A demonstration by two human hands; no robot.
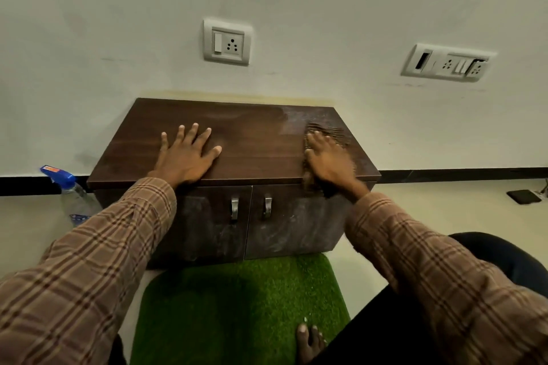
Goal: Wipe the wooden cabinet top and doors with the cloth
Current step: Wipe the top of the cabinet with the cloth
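Observation:
A low dark wooden cabinet (255, 145) stands against the wall, with two doors (293, 225) and metal handles below its top. My left hand (186, 157) lies flat on the left half of the top, fingers spread, holding nothing. My right hand (327, 160) presses a brown ribbed cloth (332, 132) onto the right part of the top; the hand is motion-blurred. Part of the cloth hangs over the front edge under my wrist. A pale dusty patch shows at the top's back right. The doors look smeared with dust.
A spray bottle (69, 192) with a blue head stands on the floor left of the cabinet. A green grass mat (237, 305) lies in front, with my bare foot (308, 341) on it. Two wall sockets (226, 42) sit above. A dark phone (523, 196) lies at far right.

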